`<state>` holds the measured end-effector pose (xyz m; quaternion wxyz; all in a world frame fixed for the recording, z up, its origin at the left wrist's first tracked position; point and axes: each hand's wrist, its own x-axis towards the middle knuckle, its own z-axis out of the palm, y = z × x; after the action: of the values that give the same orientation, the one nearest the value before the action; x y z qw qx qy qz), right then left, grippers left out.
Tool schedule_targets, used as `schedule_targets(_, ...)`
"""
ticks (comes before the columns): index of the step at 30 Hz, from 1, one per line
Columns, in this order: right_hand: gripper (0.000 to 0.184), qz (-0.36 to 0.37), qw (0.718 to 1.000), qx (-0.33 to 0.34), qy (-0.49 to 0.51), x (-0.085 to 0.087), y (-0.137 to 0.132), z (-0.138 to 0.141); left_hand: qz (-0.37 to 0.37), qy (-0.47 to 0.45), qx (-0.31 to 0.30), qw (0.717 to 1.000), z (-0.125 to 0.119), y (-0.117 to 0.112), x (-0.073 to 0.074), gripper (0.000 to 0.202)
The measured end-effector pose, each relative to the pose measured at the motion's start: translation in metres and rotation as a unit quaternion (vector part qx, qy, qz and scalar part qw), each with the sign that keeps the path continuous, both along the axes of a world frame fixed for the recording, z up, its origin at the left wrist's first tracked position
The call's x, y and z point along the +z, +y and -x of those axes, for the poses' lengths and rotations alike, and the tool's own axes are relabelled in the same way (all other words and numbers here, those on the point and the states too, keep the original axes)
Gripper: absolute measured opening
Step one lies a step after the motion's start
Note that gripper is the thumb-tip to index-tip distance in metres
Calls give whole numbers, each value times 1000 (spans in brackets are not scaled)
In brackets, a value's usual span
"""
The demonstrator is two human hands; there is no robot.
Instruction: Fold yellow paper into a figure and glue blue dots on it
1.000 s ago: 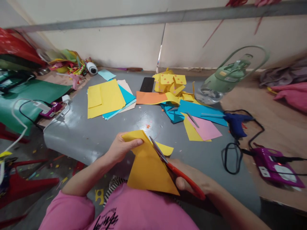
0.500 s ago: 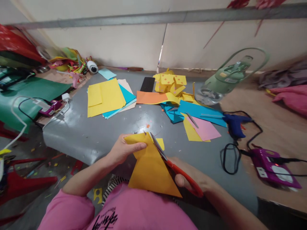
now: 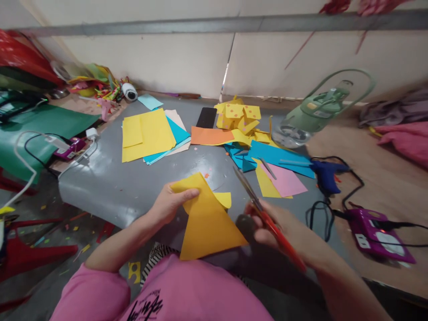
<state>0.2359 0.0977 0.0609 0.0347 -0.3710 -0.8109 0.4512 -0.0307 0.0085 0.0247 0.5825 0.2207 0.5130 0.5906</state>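
Note:
My left hand [image 3: 172,203] pinches the upper left edge of a folded yellow-orange sheet of paper [image 3: 209,227], thumb on top. The sheet widens toward my body, above the pink shirt. To its right, my right hand [image 3: 274,223] is wrapped round the red-handled scissors [image 3: 272,227]. Their blades [image 3: 247,187] point up and left, apart from the paper. A small yellow paper piece [image 3: 224,199] lies on the table just behind the sheet's right edge. Tiny orange scraps [image 3: 206,175] are scattered beyond it.
Stacked yellow and blue sheets [image 3: 150,136] lie at the left. A black phone [image 3: 206,117], a yellow spotted paper model [image 3: 237,117] and an orange strip [image 3: 212,135] sit at the back. To the right are a bottle [image 3: 310,113], a blue glue gun [image 3: 329,174] and a purple power strip [image 3: 379,234].
The scissors have come away from the paper and moved right with my right hand. The yellow-orange sheet has shifted slightly upward in my left hand.

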Motion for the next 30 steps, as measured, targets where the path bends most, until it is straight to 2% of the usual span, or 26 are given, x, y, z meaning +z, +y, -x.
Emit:
schedule_targets(1, 63, -57, 995, -42, -66, 5, 7, 0, 3, 1, 11, 1000, 2, 3, 2, 39)
schedule_targets(3, 54, -181, 962, -113, -170, 11, 23, 0, 3, 8, 29, 1000, 7, 8, 6, 41)
schedule_targets(4, 50, -238, 941, -130, -203, 11, 31, 1, -1, 14, 36, 999, 9, 11, 8, 42)
schedule_targets(6, 47, -285, 919, -137, -236, 8, 48, 1, -14, 31, 47, 998, 15, 19, 14, 42)
schedule_targets(9, 48, -290, 912, -153, -246, -2, 68, -3, -54, 42, 59, 996, 19, 40, 24, 44)
schedule_targets(13, 38, -302, 911, -163, -227, -10, 82, -8, -73, 34, 26, 996, 11, 84, 38, 43)
schedule_targets(16, 41, -325, 909, -172, -196, -5, 82, -10, -74, 17, -6, 997, -1, 113, 46, 41)
schedule_targets(18, 47, -314, 923, -176, -136, 2, 78, -8, -79, 0, -35, 996, -9, 125, 48, 39)
schedule_targets(21, 51, -175, 974, -132, 52, 7, 69, 4, -92, -19, -93, 991, -16, 132, 49, 37)
schedule_targets(23, 50, -97, 981, -96, 136, 5, 66, 15, -86, -19, -127, 988, -16, 132, 48, 37)
schedule_targets(24, 49, -90, 982, -89, 141, 3, 68, 20, -80, -17, -139, 987, -14, 130, 48, 38)
schedule_targets(27, 45, -166, 975, -132, 71, 0, 84, 26, -77, -12, -137, 987, -3, 126, 46, 44)
schedule_targets(28, 43, -207, 964, -162, 36, 0, 92, 25, -80, -12, -126, 989, 2, 125, 45, 48)
schedule_targets(30, 35, -245, 949, -198, 0, 5, 111, 18, -76, -7, -92, 993, 12, 122, 43, 55)
